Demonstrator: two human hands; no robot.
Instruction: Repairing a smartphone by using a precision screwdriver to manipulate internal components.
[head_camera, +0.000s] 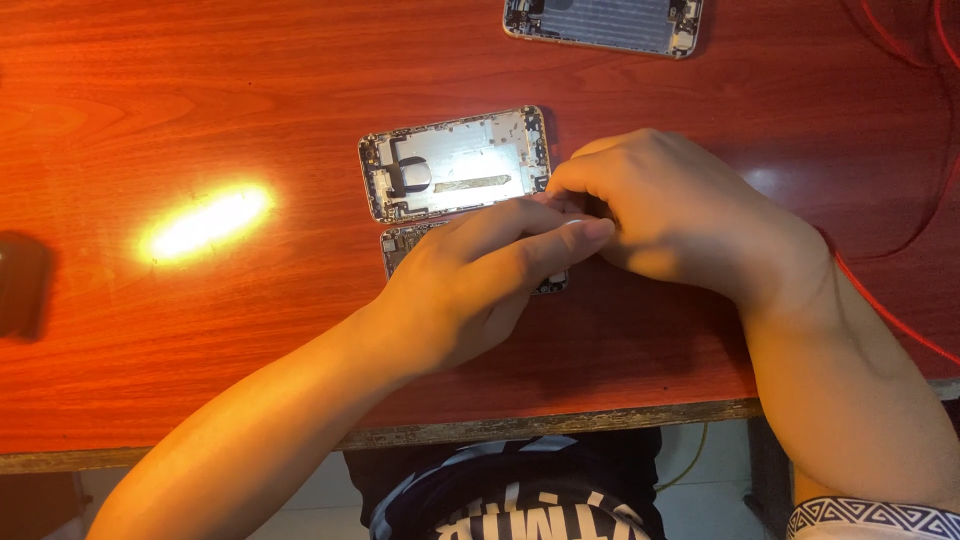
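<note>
An opened silver phone housing (455, 163) lies on the red-brown wooden table (200, 100), its inner metal plate facing up. Just below it lies a second phone part (402, 242), mostly hidden under my left hand (480, 280). My left hand rests over that part with its fingers stretched to the right. My right hand (665, 210) is curled beside it, fingertips meeting the left fingers at the housing's right end. Whatever the fingertips pinch is too small to make out.
Another opened phone back (603, 24) lies at the table's far edge. A red cable (900, 320) runs along the right side. A dark object (22, 285) sits at the left edge. Lamp glare (205, 222) shines on the wood. The table's front edge (500, 428) is near my body.
</note>
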